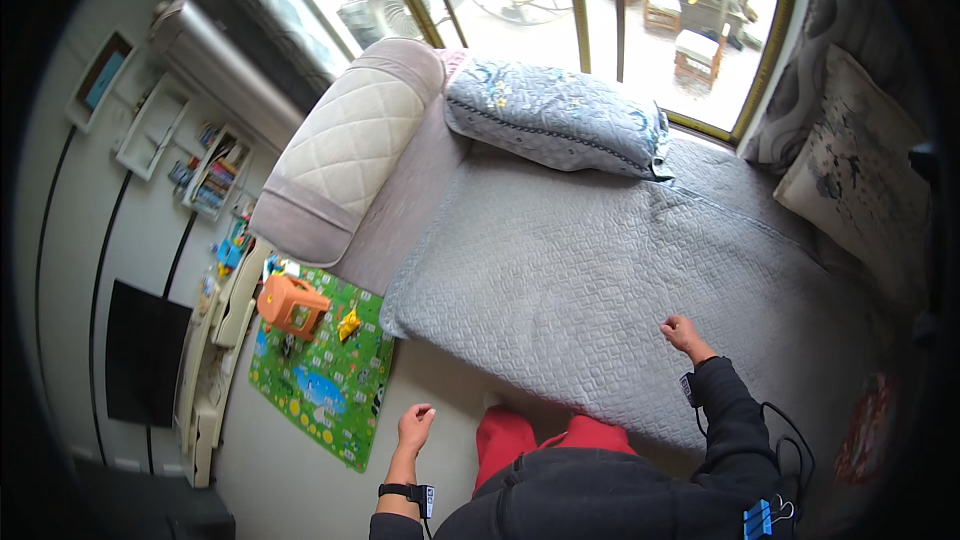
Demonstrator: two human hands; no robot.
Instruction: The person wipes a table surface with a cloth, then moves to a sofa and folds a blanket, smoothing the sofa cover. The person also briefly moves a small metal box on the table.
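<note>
My left hand (415, 426) is empty above the bare floor, its fingers curled loosely together. Over the near right part of a grey quilted cover (525, 270) is my right hand (679, 333), also curled and apparently empty; whether it touches the fabric I cannot tell. The cover lies over a sofa seat, with wrinkles near its far right edge. On the far side rests a blue-grey quilted, flower-patterned cushion or folded quilt (551, 116). A padded sofa armrest (352, 150) with a cream diamond-stitched cover stands at the left of the seat.
A green play mat (337, 405) holds an orange plastic stool (291, 306) and a yellow toy (349, 325). A flower-print pillow (847, 172) leans at the right. Sliding glass doors (517, 0) are beyond the sofa. A television (146, 360) and wall shelves (214, 172) line the left wall.
</note>
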